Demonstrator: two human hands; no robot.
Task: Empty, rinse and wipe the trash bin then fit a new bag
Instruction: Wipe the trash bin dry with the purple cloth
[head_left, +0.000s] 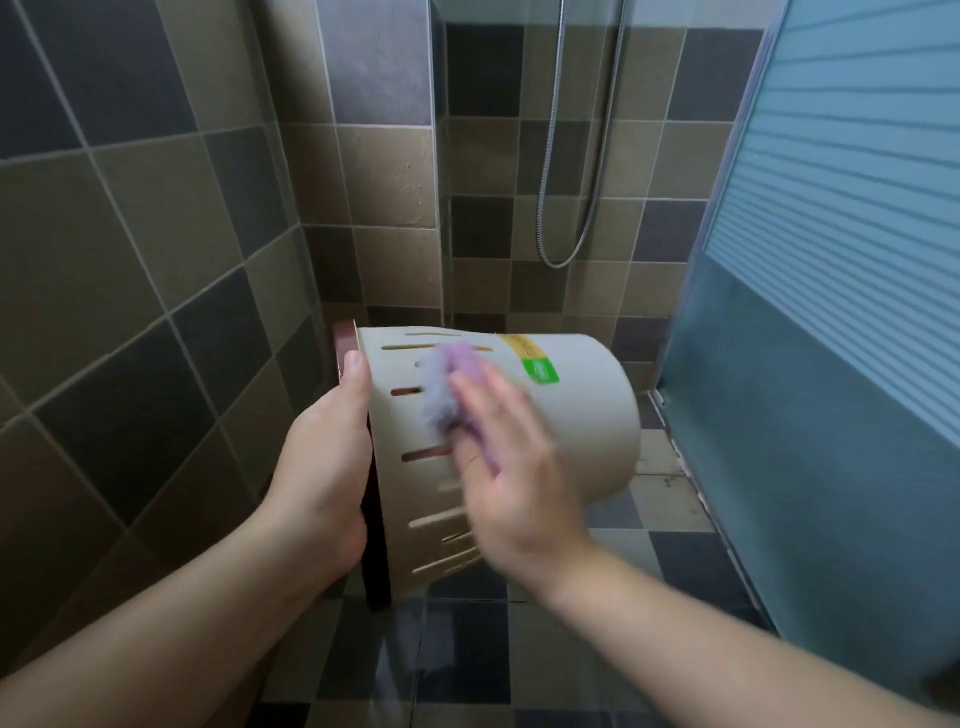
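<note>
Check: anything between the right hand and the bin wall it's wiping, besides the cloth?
Nothing visible but the purple cloth. The right hand presses it with straight fingers against the outer wall of the bin, which is tipped on its side. The left hand has its grip on the dark rim, clear of the wiping area.

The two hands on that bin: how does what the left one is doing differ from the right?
The left hand grips the rim of the trash bin, thumb curled over its edge; the right hand lies flat on its side wall. The left hand holds no cloth; the right hand presses a purple cloth. The left looks sharp, the right blurred. Both touch the tipped bin.
</note>
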